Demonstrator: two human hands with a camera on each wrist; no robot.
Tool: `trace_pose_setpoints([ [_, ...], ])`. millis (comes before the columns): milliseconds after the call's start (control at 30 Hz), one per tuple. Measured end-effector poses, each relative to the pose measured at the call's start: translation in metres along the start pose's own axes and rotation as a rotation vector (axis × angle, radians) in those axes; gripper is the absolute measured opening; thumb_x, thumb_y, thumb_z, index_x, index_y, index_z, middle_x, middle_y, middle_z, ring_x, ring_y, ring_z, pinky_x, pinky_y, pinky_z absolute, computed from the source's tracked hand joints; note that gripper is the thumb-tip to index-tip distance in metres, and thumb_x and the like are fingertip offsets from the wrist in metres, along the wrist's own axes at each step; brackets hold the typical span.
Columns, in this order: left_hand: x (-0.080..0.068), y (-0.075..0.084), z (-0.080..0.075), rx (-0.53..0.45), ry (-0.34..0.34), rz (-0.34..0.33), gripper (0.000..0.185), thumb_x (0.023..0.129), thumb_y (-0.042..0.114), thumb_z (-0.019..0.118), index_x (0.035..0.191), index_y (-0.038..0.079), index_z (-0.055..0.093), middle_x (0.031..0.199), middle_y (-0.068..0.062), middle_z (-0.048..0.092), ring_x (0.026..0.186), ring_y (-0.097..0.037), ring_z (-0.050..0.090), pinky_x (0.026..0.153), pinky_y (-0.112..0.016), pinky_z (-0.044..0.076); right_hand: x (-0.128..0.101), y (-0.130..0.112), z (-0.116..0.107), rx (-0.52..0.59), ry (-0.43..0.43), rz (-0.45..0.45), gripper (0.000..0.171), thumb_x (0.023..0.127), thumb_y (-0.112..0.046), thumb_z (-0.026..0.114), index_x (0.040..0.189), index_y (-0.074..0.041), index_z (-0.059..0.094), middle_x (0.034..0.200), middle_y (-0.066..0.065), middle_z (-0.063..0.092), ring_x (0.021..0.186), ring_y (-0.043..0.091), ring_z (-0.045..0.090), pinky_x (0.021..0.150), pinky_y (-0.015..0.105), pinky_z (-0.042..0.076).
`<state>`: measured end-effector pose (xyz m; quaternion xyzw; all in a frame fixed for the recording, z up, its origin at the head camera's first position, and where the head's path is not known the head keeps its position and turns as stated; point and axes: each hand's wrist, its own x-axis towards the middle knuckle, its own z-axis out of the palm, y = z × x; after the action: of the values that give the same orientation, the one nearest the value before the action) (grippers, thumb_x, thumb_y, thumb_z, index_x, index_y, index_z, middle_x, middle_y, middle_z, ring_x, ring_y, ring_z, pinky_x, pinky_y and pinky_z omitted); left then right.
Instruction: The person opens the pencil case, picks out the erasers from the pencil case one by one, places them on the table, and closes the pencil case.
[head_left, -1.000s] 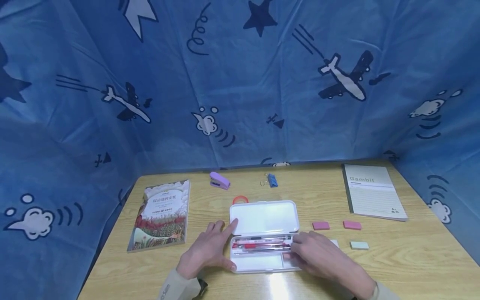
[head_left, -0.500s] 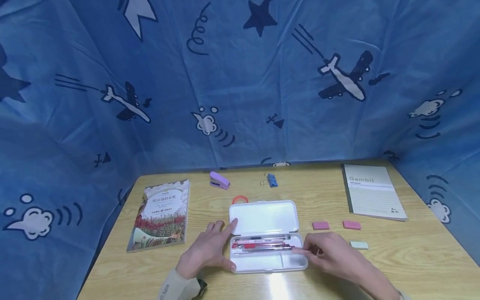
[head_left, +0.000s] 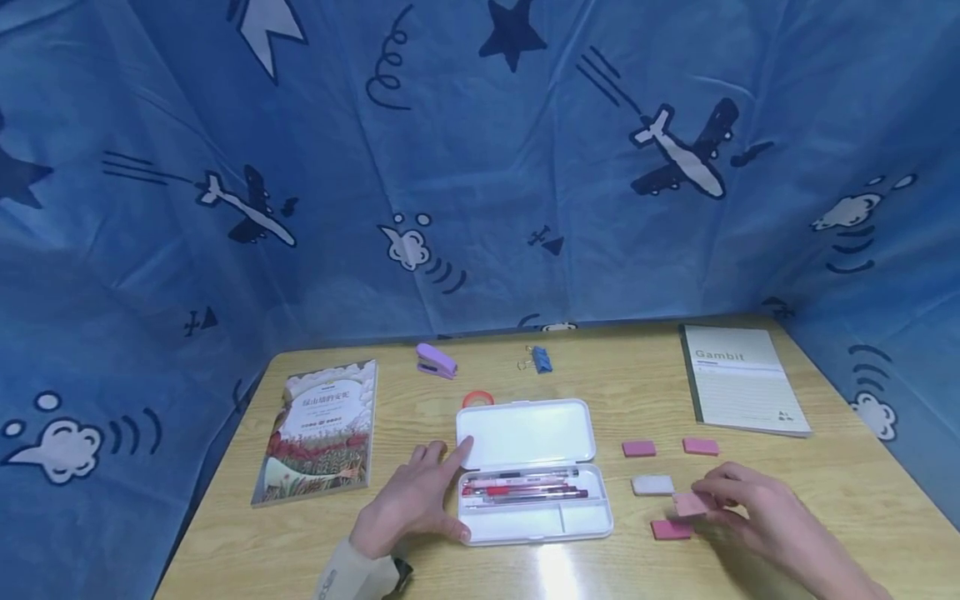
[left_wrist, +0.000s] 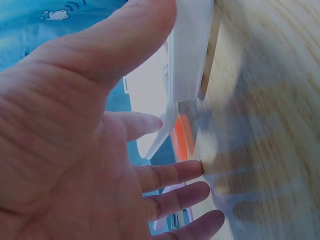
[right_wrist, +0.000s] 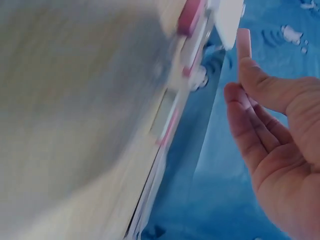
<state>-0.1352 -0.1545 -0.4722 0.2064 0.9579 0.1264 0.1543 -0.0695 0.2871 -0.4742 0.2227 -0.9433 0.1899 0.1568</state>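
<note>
An open white pencil case (head_left: 534, 521) lies at the table's front middle, with several pens (head_left: 521, 487) in its long slot and its lid (head_left: 525, 433) folded back. My left hand (head_left: 453, 487) rests flat against the case's left end, index finger on the lid corner and thumb at the front corner; the left wrist view shows its straight fingers (left_wrist: 170, 172) beside the case (left_wrist: 187, 50). To the right of the case, my right hand (head_left: 701, 500) pinches a pale pink eraser (head_left: 688, 503) just above the table. The same eraser (right_wrist: 243, 40) shows at my fingertips in the right wrist view.
More erasers lie near my right hand: dark pink (head_left: 671, 529), grey-white (head_left: 652, 484), and two pink (head_left: 639, 448) (head_left: 701, 446). A notebook (head_left: 742, 379) sits at the back right and a book (head_left: 318, 429) at the left. A purple stapler (head_left: 437, 361), a blue binder clip (head_left: 542, 359) and an orange tape roll (head_left: 477, 398) lie behind the case.
My right hand has left the case's small right compartment and moved right, now pinching a pale pink eraser. The left hand has stayed put.
</note>
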Motion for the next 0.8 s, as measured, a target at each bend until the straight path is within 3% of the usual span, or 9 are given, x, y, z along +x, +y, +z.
trace_pose_setpoints([
  [67, 0.000, 0.000, 0.000, 0.002, -0.001, -0.003, 0.132, 0.056, 0.058, 0.092, 0.163, 0.021, 0.023, 0.147, -0.023, 0.045, 0.130, -0.039, 0.046, 0.100, -0.059, 0.050, -0.006, 0.007, -0.003, -0.030, -0.033, 0.053, 0.037, 0.062, -0.002, 0.092, 0.091, -0.022, 0.078, 0.086, -0.018, 0.066, 0.075, -0.010, 0.053, 0.062, 0.020, 0.054],
  [167, 0.000, -0.001, -0.001, 0.002, -0.004, -0.006, 0.133, 0.056, 0.059, 0.092, 0.163, 0.021, 0.023, 0.147, -0.023, 0.045, 0.130, -0.039, 0.045, 0.100, -0.059, 0.049, -0.013, 0.016, -0.008, -0.051, -0.156, 0.154, 0.031, 0.070, -0.005, 0.089, 0.093, -0.022, 0.078, 0.086, -0.018, 0.065, 0.072, -0.009, 0.047, 0.062, 0.019, 0.052],
  [467, -0.001, 0.000, 0.000, -0.002, -0.004, -0.003, 0.132, 0.057, 0.057, 0.092, 0.163, 0.021, 0.023, 0.148, -0.023, 0.044, 0.131, -0.041, 0.044, 0.101, -0.060, 0.049, -0.015, 0.030, -0.011, -0.027, -0.394, 0.276, 0.019, 0.078, -0.009, 0.084, 0.094, -0.017, 0.076, 0.082, -0.013, 0.067, 0.070, -0.006, 0.049, 0.062, 0.021, 0.050],
  [800, 0.000, 0.000, 0.000, 0.003, -0.011, -0.012, 0.132, 0.057, 0.058, 0.091, 0.163, 0.023, 0.022, 0.150, -0.023, 0.043, 0.133, -0.041, 0.043, 0.102, -0.060, 0.049, -0.012, 0.034, -0.003, -0.043, -0.493, 0.359, 0.006, 0.085, -0.016, 0.080, 0.090, -0.017, 0.077, 0.081, -0.010, 0.069, 0.073, 0.002, 0.056, 0.068, 0.030, 0.057],
])
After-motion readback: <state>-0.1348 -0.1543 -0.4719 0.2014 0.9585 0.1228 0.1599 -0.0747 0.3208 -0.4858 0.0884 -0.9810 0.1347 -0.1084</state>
